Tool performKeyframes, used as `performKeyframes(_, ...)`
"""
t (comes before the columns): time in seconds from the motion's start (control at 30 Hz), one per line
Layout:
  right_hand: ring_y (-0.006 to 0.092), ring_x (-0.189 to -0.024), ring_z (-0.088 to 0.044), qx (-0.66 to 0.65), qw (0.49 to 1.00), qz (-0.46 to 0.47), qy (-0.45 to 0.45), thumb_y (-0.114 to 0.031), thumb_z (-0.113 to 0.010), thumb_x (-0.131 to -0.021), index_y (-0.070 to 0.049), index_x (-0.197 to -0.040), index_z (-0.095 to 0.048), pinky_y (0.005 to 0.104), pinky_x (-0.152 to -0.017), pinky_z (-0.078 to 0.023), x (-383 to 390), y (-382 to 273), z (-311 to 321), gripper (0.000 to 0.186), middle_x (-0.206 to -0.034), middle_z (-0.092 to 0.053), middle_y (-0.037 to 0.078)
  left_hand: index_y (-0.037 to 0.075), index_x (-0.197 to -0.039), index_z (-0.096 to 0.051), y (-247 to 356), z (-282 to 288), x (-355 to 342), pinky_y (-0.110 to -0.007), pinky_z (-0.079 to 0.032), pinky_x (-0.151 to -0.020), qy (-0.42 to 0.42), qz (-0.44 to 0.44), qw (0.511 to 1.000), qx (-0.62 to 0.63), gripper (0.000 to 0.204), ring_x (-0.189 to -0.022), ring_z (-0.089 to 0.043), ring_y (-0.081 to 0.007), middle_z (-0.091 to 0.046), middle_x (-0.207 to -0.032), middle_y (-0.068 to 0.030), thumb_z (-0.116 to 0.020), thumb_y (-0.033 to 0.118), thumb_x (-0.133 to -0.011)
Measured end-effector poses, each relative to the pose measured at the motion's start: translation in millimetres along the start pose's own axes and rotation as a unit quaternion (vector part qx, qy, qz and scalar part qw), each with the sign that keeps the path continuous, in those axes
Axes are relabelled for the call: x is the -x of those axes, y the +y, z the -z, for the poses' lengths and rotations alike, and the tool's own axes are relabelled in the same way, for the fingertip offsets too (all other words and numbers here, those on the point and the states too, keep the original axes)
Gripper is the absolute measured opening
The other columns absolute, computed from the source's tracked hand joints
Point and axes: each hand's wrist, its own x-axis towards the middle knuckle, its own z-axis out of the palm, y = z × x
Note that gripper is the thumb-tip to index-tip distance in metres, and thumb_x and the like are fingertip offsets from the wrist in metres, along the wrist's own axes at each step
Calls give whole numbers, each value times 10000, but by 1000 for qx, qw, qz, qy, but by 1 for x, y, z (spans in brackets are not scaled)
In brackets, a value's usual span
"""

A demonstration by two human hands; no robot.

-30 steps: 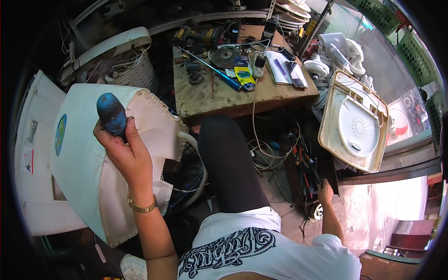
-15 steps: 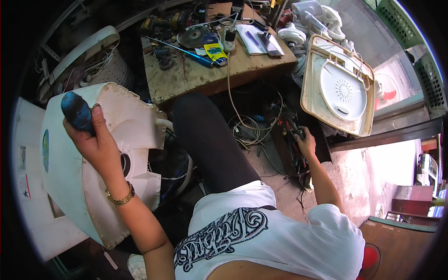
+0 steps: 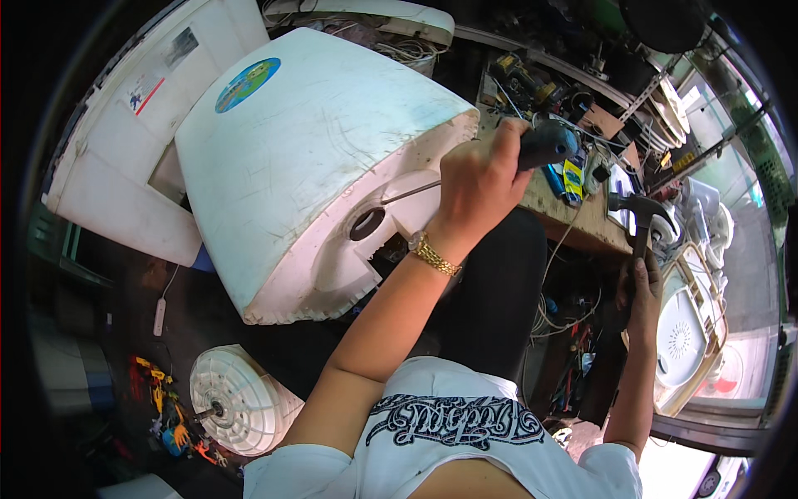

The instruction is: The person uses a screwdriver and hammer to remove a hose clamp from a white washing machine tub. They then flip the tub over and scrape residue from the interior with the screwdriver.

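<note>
In my left hand (image 3: 482, 187) is a screwdriver (image 3: 549, 143), gripped by its thick blue-and-black handle. Its thin metal shaft points left at a large white plastic housing (image 3: 324, 108). The tip reaches the broken, jagged end of the housing, close to a round hole (image 3: 366, 224); whether it touches is hard to tell. My right hand (image 3: 642, 291) is wrapped round the handle of a claw hammer (image 3: 642, 206), held upright with its head at the top, out to the right.
A wooden workbench (image 3: 549, 204) with a drill (image 3: 524, 79) and loose tools stands ahead. Below it lies a coiled cable (image 3: 544, 316). A dirty white plastic panel (image 3: 682, 333) is at right. A ribbed white drum (image 3: 241, 399) sits on the floor at lower left.
My view has swung left. The screwdriver in my left hand has come round to the housing's broken end. My right hand has left the tool box and now holds up the hammer.
</note>
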Motion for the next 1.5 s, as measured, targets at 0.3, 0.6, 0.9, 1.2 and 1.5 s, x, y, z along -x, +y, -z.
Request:
performKeyframes(0.3,27,-451,-344,92,977,192,-29,-290,-443,-1058,18,-1321,-500,189,-406,-256,-42,-121,-39,409,-666,-469,-12,22,-985,-560,-10,29,-17,-345,-534,-620,84,99,990,61,319,-699,-710,-322,-692,-754,-146,-761,44,-738)
performKeyframes(0.6,10,-531,-374,168,944,260,-118,-338,-488,-1044,27,-1265,-541,182,-463,-272,-44,-157,-86,429,-764,-502,-25,3,-887,-563,-11,39,-27,-370,-494,-667,56,125,985,101,237,-636,-666,-330,-641,-682,-158,-727,89,-741)
performKeyframes(0.9,9,-514,-359,212,917,308,-137,-372,-484,-1044,46,-1292,-538,200,-448,-256,-52,-192,-94,489,-707,-481,-42,49,-899,-537,-11,60,-33,-433,-336,-789,-24,90,983,-158,331,-702,-628,-338,-645,-724,-127,-757,283,-822)
performKeyframes(1.2,84,-701,-506,300,889,304,-167,-260,-583,-1018,-53,-1229,-588,226,-628,-416,-78,-212,-107,295,-841,-553,17,49,-921,-514,-17,59,-30,-440,-368,-738,-32,118,980,-159,379,-644,-631,-370,-647,-673,-130,-762,322,-833)
performKeyframes(1.5,105,-656,-501,400,812,384,-182,-314,-576,-1019,-62,-1071,-598,285,-591,-418,-95,-179,-112,258,-743,-537,31,51,-908,-517,-14,62,-26,-448,-421,-765,-12,124,979,-160,368,-619,-639,-369,-639,-617,-110,-744,336,-858)
